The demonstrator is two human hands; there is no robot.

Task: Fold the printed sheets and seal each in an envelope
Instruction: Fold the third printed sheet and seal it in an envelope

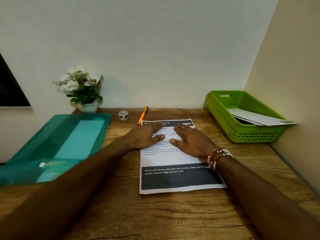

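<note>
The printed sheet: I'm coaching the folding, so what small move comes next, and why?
Probably lift the near edge of the white printed paper sheet and bring it up for a first fold. It lies flat and unfolded on the brown wooden desk, with the left hand and right hand flat on its upper half.

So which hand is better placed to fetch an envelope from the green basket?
Right. The right hand rests on the sheet nearer the green basket holding the envelope; the left hand lies farther left.

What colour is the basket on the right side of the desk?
The basket is bright green; the head view shows it.
</note>
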